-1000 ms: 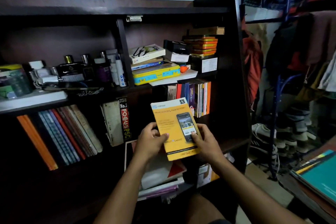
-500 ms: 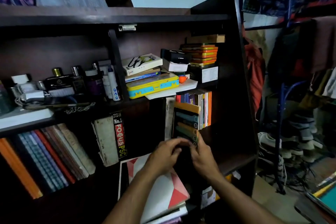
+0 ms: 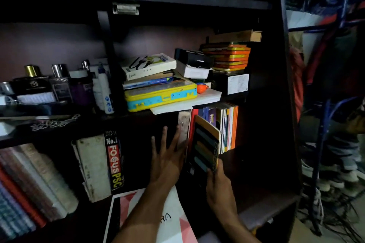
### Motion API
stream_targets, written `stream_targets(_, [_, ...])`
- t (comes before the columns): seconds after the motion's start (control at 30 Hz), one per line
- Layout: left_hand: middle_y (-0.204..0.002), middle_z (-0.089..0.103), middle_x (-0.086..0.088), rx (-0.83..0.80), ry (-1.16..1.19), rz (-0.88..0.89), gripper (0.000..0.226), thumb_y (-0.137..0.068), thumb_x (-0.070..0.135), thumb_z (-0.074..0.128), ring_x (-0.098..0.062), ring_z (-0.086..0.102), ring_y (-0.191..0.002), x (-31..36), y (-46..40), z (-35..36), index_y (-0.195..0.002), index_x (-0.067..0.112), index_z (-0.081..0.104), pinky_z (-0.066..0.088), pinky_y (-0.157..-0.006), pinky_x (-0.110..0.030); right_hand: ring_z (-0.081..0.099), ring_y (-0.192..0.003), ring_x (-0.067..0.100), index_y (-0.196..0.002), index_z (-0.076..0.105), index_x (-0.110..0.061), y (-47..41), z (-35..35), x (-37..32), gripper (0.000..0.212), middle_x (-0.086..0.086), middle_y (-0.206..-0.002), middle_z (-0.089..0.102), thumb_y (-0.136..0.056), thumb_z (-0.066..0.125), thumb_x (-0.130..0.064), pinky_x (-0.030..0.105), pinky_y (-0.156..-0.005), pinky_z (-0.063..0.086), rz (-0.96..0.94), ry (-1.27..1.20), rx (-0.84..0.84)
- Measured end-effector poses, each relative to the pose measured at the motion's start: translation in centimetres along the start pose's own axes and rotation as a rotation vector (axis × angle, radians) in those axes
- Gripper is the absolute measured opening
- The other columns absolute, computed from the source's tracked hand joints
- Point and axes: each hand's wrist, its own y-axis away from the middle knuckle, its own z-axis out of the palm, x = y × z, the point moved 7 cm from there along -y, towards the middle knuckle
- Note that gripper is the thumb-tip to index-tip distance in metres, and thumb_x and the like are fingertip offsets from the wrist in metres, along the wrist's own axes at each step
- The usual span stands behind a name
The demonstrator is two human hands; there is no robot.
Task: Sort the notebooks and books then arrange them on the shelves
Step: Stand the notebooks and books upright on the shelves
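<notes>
A thin yellow book (image 3: 204,144) with dark stripes on its back stands upright and a little tilted on the middle shelf (image 3: 262,199), just left of a row of upright books (image 3: 225,124). My right hand (image 3: 219,187) grips its lower edge. With straight, spread fingers my left hand (image 3: 167,156) presses against a pale worn book (image 3: 183,128) at the left end of that row. Further left lean a thick white book (image 3: 92,165) and a black one marked FOCUS PSC (image 3: 114,163).
The upper shelf holds bottles (image 3: 59,83), a yellow and blue case (image 3: 161,94), a white box (image 3: 149,65) and orange tins (image 3: 227,56). A white and red folder (image 3: 173,221) lies below my arms. Leaning books (image 3: 25,185) fill the left. Clothes and shoes crowd the right.
The yellow book has gone from in front of me, face showing, onto the shelf beside the row. My left hand has let go of it and now presses the row's end book.
</notes>
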Motion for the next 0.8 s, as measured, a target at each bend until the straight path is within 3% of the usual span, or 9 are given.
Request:
stream_targets(0.07, [-0.169, 0.007, -0.002, 0.006, -0.020, -0.022, 0.068, -0.096, 0.045, 0.053, -0.040, 0.005, -0.154, -0.5, 0.1, 0.1, -0.158, 0.039, 0.025, 0.017, -0.116, -0.068, 0.070, -0.083, 0.022, -0.127, 0.039, -0.035, -0.1, 0.0, -0.1, 0.024, -0.002, -0.103, 0.071, -0.104, 0.044, -0.027, 0.039, -0.068, 0.057, -0.020, -0.008, 0.001])
stream_targets(0.17, [-0.170, 0.000, 0.003, -0.007, 0.003, -0.105, 0.058, -0.096, 0.045, 0.045, -0.034, 0.003, -0.155, -0.9, 0.5, -0.3, -0.153, 0.042, 0.035, 0.019, -0.118, -0.063, 0.071, -0.088, 0.025, -0.129, 0.038, -0.037, 0.2, 0.1, -0.4, 0.027, -0.001, -0.107, 0.071, -0.104, 0.044, -0.027, 0.043, -0.070, 0.058, -0.075, 0.006, -0.010])
stream_targets(0.23, [-0.168, -0.015, 0.006, -0.069, 0.026, -0.157, 0.058, -0.095, 0.044, 0.041, -0.032, -0.006, -0.155, -1.3, 0.2, -0.3, -0.152, 0.045, 0.032, 0.015, -0.120, -0.060, 0.070, -0.092, 0.029, -0.131, 0.035, -0.039, 0.4, 0.4, -0.8, 0.031, 0.002, -0.111, 0.071, -0.104, 0.044, -0.026, 0.047, -0.073, 0.057, -0.113, 0.038, -0.028])
stream_targets(0.3, [-0.166, -0.024, 0.005, -0.106, 0.037, -0.189, 0.066, -0.093, 0.041, 0.052, -0.034, -0.012, -0.154, -1.8, 0.4, -0.1, -0.153, 0.045, 0.028, 0.013, -0.121, -0.058, 0.071, -0.093, 0.029, -0.133, 0.028, -0.041, 0.6, 0.5, -1.5, 0.036, 0.002, -0.114, 0.071, -0.105, 0.043, -0.027, 0.047, -0.075, 0.058, -0.126, 0.069, -0.053])
stream_targets(0.4, [-0.170, -0.004, -0.002, -0.033, 0.050, -0.171, 0.074, -0.081, 0.032, 0.069, -0.039, 0.000, -0.154, -1.9, 0.8, -0.4, -0.149, 0.041, 0.040, 0.025, -0.118, -0.060, 0.069, -0.105, 0.029, -0.143, 0.019, -0.039, 0.3, 0.8, -2.1, 0.044, 0.005, -0.128, 0.066, -0.106, 0.041, -0.028, 0.045, -0.084, 0.058, -0.112, 0.105, -0.098])
stream_targets(0.57, [-0.170, -0.005, 0.000, -0.014, 0.047, -0.182, 0.079, -0.078, 0.033, 0.072, -0.038, -0.002, -0.155, -1.8, 0.7, -0.6, -0.150, 0.038, 0.039, 0.026, -0.118, -0.058, 0.066, -0.107, 0.036, -0.142, 0.001, -0.047, -0.8, 1.5, -2.5, 0.054, 0.011, -0.130, 0.064, -0.106, 0.038, -0.029, 0.055, -0.086, 0.055, -0.150, 0.124, -0.079])
stream_targets(0.73, [-0.169, -0.013, 0.001, -0.070, 0.015, -0.211, 0.078, -0.078, 0.041, 0.069, -0.036, -0.009, -0.154, -2.0, 0.6, -0.6, -0.151, 0.039, 0.039, 0.020, -0.120, -0.058, 0.069, -0.098, 0.032, -0.143, 0.011, -0.042, -1.4, 1.5, -2.3, 0.046, 0.005, -0.123, 0.067, -0.105, 0.035, -0.033, 0.054, -0.078, 0.056, -0.143, 0.130, -0.041])
stream_targets(0.8, [-0.169, -0.012, 0.001, -0.069, 0.008, -0.217, 0.079, -0.078, 0.041, 0.069, -0.036, -0.008, -0.154, -1.9, 0.6, -0.4, -0.151, 0.039, 0.038, 0.021, -0.120, -0.059, 0.068, -0.103, 0.032, -0.143, 0.015, -0.043, -1.3, 1.2, -2.6, 0.046, 0.003, -0.129, 0.064, -0.106, 0.038, -0.030, 0.055, -0.079, 0.057, -0.166, 0.129, -0.015])
